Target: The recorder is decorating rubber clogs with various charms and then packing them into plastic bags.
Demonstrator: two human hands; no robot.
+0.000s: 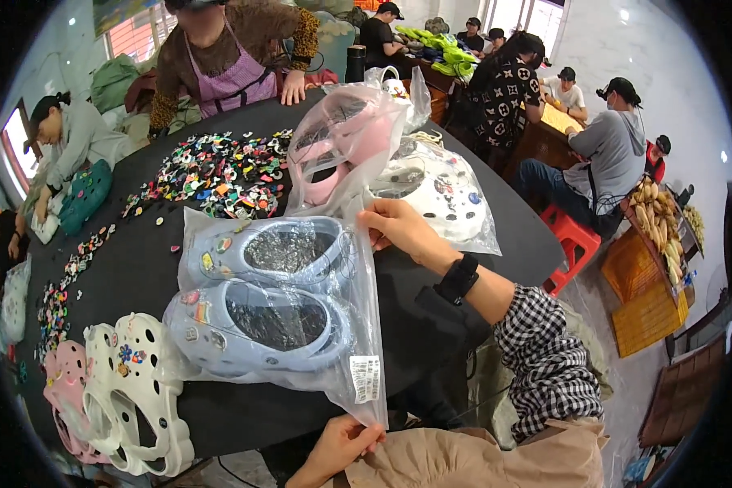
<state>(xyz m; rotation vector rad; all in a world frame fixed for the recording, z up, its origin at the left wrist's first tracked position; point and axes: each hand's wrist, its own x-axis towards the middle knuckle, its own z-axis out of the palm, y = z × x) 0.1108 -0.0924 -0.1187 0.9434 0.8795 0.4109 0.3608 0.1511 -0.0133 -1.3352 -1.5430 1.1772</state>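
A clear plastic bag (pixel 368 325) lies on the black table with a pair of light blue clogs (pixel 256 329) inside, small charms fixed on their toes. My right hand (pixel 407 230) pinches the bag's far corner on its open-looking right edge. At the near corner of that same edge, by a white label (pixel 364 379), my left hand (pixel 340 449) pinches the plastic between thumb and fingers. The edge is stretched straight between both hands. Just beyond my right hand sit bagged white clogs (pixel 435 191) and bagged pink clogs (pixel 342 150).
Unbagged white clogs (pixel 138 390) and pink clogs (pixel 67 382) lie at the near left. A heap of colourful shoe charms (pixel 211 175) spreads across the table's far side. A person in a pink apron (pixel 232 77) stands opposite; a red stool (pixel 569 248) is at the right.
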